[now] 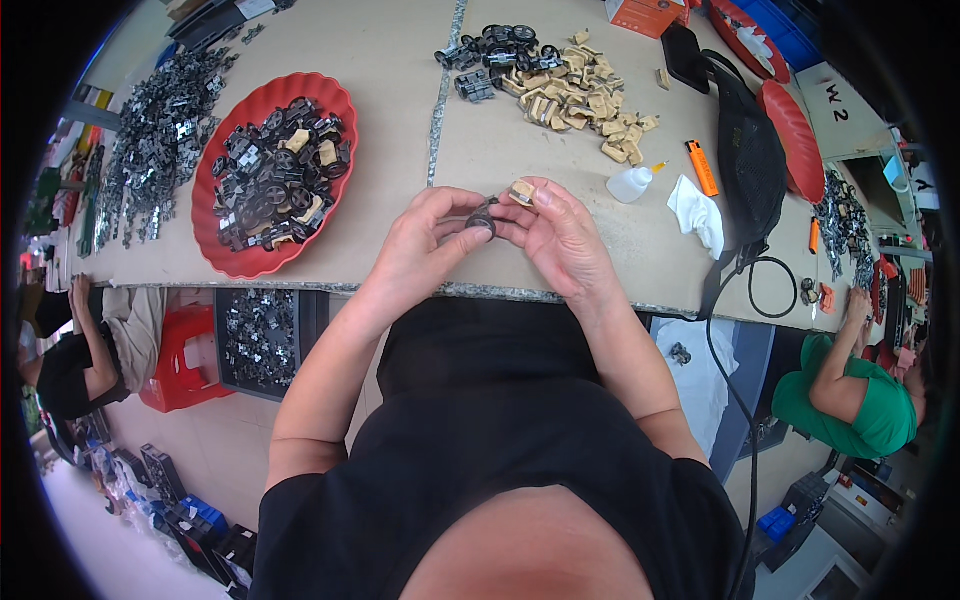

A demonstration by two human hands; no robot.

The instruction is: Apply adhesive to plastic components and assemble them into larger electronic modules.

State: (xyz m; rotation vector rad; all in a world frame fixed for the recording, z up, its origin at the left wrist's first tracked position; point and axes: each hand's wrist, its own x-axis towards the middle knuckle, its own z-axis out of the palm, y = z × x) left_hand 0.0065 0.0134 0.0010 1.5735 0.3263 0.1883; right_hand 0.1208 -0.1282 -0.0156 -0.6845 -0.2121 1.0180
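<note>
Close to the table's front edge, my left hand (pixel 437 238) pinches a small dark wheeled toy car chassis (pixel 482 217) between thumb and fingers. Beside it, my right hand (pixel 562 232) holds a tan toy car body (pixel 522 192) between thumb and forefinger, its other fingertips near the chassis. The two parts are close together; whether they touch I cannot tell. To the left, a red scalloped tray (pixel 203 215) holds many black wheeled parts and a few tan ones. Beyond my hands lies a pile of tan car bodies (pixel 590 95), with dark chassis (pixel 475 86) at its left side.
A white dropper bottle (pixel 630 184), a crumpled tissue (pixel 697 215), an orange lighter (pixel 702 168) and a black waist bag (pixel 750 170) lie to the right. Grey parts (pixel 165 140) are heaped far left. A person in green (pixel 850 400) works at right, another (pixel 85 370) at left.
</note>
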